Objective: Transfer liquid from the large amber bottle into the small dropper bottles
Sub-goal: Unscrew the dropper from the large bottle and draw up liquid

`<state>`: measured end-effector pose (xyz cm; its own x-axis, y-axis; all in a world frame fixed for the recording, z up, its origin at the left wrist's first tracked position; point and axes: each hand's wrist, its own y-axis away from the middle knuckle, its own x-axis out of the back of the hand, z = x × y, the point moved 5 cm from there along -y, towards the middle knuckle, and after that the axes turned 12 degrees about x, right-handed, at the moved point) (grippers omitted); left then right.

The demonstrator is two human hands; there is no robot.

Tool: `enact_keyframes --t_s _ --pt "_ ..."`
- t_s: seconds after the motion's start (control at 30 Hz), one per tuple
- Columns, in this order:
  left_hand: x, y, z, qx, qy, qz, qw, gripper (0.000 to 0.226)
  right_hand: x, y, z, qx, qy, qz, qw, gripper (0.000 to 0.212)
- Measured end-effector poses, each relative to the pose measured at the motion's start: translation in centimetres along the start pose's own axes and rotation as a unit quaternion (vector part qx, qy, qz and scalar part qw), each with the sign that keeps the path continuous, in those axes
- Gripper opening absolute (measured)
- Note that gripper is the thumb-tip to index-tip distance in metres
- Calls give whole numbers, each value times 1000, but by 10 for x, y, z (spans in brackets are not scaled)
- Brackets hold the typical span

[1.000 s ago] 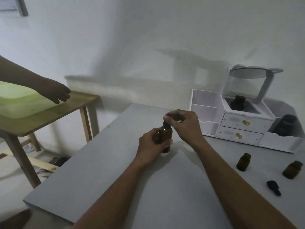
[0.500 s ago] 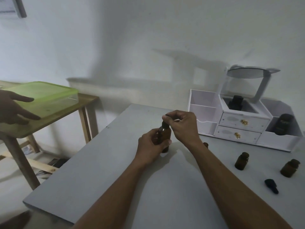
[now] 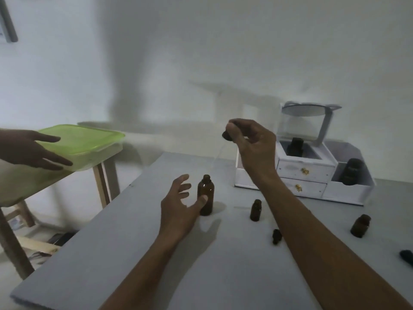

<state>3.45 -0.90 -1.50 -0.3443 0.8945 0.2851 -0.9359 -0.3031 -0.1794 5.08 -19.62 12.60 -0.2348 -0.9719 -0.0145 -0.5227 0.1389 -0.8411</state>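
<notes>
The large amber bottle (image 3: 205,194) stands upright and uncapped on the grey table (image 3: 134,253). My left hand (image 3: 178,206) is open just left of it, thumb tip near or touching its side. My right hand (image 3: 252,142) is raised above and to the right, pinching the black dropper cap (image 3: 226,135), whose thin glass pipette (image 3: 218,154) hangs down. Two small amber dropper bottles stand open: one (image 3: 255,210) beside my right forearm, one (image 3: 360,225) further right. A black dropper cap (image 3: 276,236) lies on the table.
A white organiser (image 3: 304,171) with drawers, a mirror and dark bottles stands at the back right. Another black cap (image 3: 407,257) lies at the right edge. On a wooden side table at left, another person's hand (image 3: 29,151) rests against a green lidded box (image 3: 82,144).
My right hand has lifted the dropper cap off the large bottle and up. My left hand has let go of the bottle and opened.
</notes>
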Motion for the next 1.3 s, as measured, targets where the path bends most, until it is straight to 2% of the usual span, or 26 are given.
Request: enact_keyframes --t_s 0.1,0.2,0.3,0.37,0.5,0.67,0.73,0.83,0.9,1.3 --pt "-1 33 17 -52 12 -19 998 46 32 0 -6 2 -12 27 1000 9" --pt "-29 54 26 -53 4 -114 992 35 67 11 3 -10 4 46 999 9" --pt "-72 59 27 -21 -29 -214 976 48 97 23 20 -24 51 53 997 12" --pt "-94 57 29 -4 -37 -233 972 62 111 31 31 -41 63 73 994 14" --pt "-123 41 32 24 -43 -217 975 77 122 41 46 -55 71 98 991 9" --pt "-141 30 27 21 -75 -209 975 71 119 45 49 -45 91 91 991 13" --pt "-143 30 22 10 -92 -202 975 65 119 46 49 -45 94 85 991 13" --pt "-142 29 23 -5 -111 -193 975 33 119 46 52 -52 89 79 992 15" --pt "-139 29 25 -9 -102 -188 977 22 117 48 57 -60 93 68 992 11" --pt "-140 31 24 -7 -73 -187 980 19 106 56 65 -52 147 5 988 8"
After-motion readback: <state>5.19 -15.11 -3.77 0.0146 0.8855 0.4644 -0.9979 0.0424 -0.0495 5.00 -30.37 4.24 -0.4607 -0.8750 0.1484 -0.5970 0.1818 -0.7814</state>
